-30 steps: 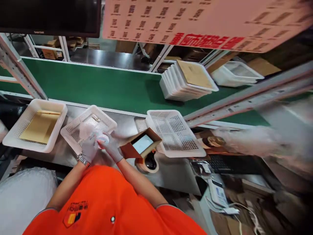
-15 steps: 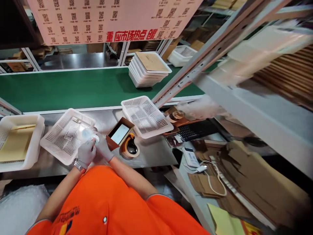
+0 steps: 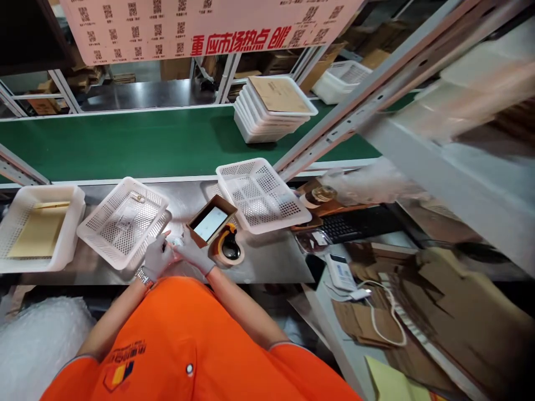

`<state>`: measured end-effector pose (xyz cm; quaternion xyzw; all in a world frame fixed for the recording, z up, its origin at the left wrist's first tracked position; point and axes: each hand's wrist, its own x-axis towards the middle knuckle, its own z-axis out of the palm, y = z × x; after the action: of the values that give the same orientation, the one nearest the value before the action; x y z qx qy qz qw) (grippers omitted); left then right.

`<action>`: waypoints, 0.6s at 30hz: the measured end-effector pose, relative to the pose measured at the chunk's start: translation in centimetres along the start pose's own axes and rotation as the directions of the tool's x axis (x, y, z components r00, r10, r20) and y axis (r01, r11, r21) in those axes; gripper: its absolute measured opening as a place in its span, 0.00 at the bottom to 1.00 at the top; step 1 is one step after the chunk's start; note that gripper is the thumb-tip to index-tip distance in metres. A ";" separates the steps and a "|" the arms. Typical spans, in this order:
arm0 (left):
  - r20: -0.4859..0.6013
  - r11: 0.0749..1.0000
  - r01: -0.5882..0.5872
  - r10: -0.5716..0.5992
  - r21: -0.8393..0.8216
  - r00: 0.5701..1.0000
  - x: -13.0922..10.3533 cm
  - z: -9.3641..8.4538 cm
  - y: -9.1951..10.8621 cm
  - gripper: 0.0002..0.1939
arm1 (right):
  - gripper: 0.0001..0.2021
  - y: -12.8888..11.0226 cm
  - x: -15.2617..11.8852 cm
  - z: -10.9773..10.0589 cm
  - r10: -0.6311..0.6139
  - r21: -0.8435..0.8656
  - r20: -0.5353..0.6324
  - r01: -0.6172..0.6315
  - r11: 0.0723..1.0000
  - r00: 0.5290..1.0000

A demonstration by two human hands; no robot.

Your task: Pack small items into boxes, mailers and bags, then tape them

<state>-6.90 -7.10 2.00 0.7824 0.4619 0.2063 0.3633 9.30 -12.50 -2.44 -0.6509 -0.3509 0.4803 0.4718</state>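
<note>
Both my hands are gloved in light grey and meet low over the metal workbench, closed around a small clear plastic bag [image 3: 178,243]; its contents are too small to make out. My left hand [image 3: 159,257], with a metal watch at the wrist, is by the near corner of a white perforated basket [image 3: 121,259]. In that basket lies a small pale item [image 3: 137,197]. My right hand [image 3: 194,252] is just in front of an open cardboard box [image 3: 197,238] with a white-screened phone-like device [image 3: 211,224] in it. Touching the box's right side is a tape dispenser [image 3: 229,246].
Another white basket [image 3: 301,218] stands right of the box. At the left, a deeper white bin [image 3: 72,245] holds tan envelopes. Behind runs a green conveyor belt [image 3: 125,147] carrying stacked baskets [image 3: 261,131]. A slanted metal post [image 3: 330,131] and keyboard [image 3: 355,223] are at the right.
My hands have drawn down toward my body with the plastic bag, from over the basket's edge to the bench before it. The bag now looks more bunched up. The camera view has shifted.
</note>
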 end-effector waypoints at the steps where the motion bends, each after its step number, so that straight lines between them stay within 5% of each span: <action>1: 0.016 1.000 0.005 -0.005 -0.011 1.000 -0.1 0.0 0.1 0.23 | 0.30 0.0 -0.4 -0.1 0.046 0.078 0.093 -0.053 0.996 0.995; 3: 0.044 1.000 0.000 0.001 -0.026 0.999 -0.3 0.0 0.4 0.24 | 0.31 -0.2 -1.0 -0.5 0.029 0.177 0.279 -0.081 0.981 0.960; 5: 0.077 0.998 -0.045 0.048 -0.042 0.996 -0.6 0.0 0.9 0.23 | 0.28 -0.5 -1.4 -0.8 -0.062 0.154 0.338 0.010 0.988 0.939; 10: 0.158 0.966 -0.247 0.257 -0.078 0.953 -1.0 -0.5 2.2 0.26 | 0.12 -3.2 -2.5 -2.7 -0.132 -0.095 0.206 0.154 0.983 0.969; 15: -0.223 0.963 -0.266 0.268 0.040 0.937 1.0 -2.2 2.9 0.51 | 0.18 -8.2 -4.2 -8.4 -0.211 -0.150 0.178 0.239 0.960 0.961; 16: -0.229 0.967 -0.250 0.253 0.042 0.940 1.9 -2.4 3.2 0.52 | 0.19 -9.2 -4.4 -9.8 -0.234 -0.153 0.187 0.263 0.953 0.954; 18: -0.055 0.969 -0.246 0.244 -0.028 0.968 3.7 -2.4 4.0 0.40 | 0.18 -11.1 -4.4 -12.2 -0.285 -0.138 0.214 0.318 0.938 0.934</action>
<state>-4.37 -4.24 6.58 0.8214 0.3673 0.2774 0.3368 19.67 -16.51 10.56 -0.5780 -0.5301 0.4303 0.4469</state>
